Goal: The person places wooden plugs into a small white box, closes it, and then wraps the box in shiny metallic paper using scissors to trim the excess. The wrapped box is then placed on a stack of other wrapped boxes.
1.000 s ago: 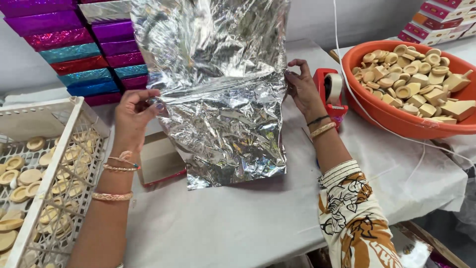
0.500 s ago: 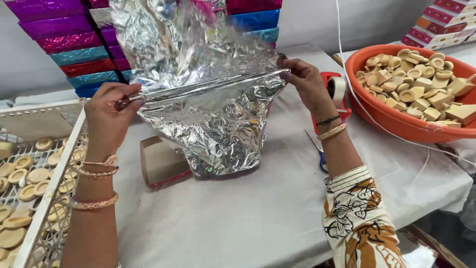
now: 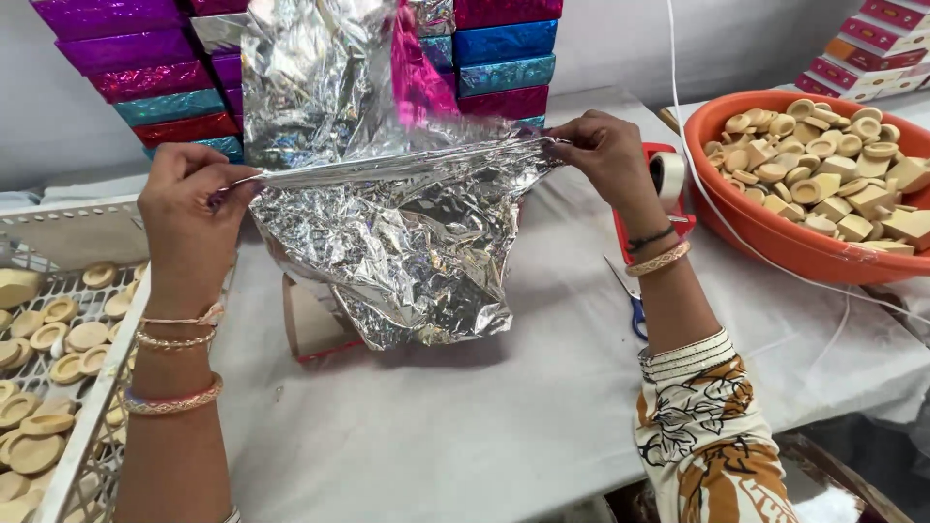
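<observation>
Nearest the camera, white cloth-covered table. Above it, left hand and right hand each pinch shut on one end of a crinkled silver foil sheet, held taut between them. Small open box sits under foil. Farther: orange tub at right, stacked shiny boxes behind.

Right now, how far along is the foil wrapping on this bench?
Done: a stack of wrapped boxes in shiny colours stands at the back. In hand: the left hand and right hand pinch a crumpled silver foil sheet along a fold, held above the table. Left: an open cardboard box under the foil is unwrapped, and round pieces fill the orange tub and white crate.
</observation>
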